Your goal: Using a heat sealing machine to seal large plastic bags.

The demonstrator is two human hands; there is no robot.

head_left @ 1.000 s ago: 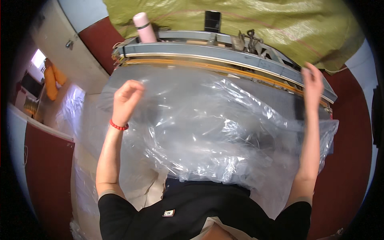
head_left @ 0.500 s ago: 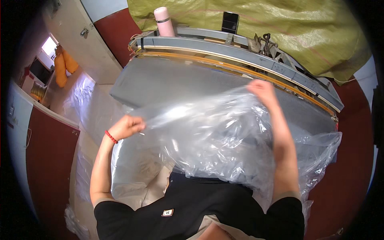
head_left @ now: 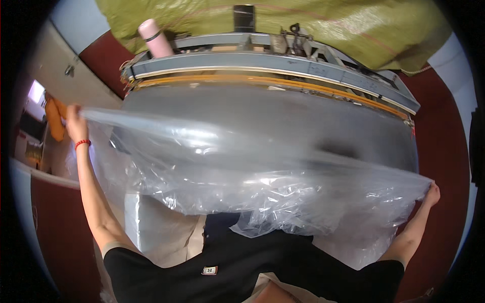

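A wide sheet of clear plastic film is stretched between my two hands, its upper edge pulled nearly straight and sloping down to the right. At the far left my left hand, with a red bead bracelet on the wrist, grips one corner. Out at the right my right hand pinches the other end. Loose, creased film hangs toward my black shirt. Behind and under it lies the grey flat surface of a bench machine, partly seen through the film.
A grey metal frame with an orange strip runs along the machine's back. On it stand a pink bottle, a dark phone and a metal clamp. A yellow-green tarp hangs behind. An open door is at left.
My hands have moved far apart, left hand up and leftward, right hand down and rightward. The bunched film has spread into a wide sheet. The view has shifted to the right.
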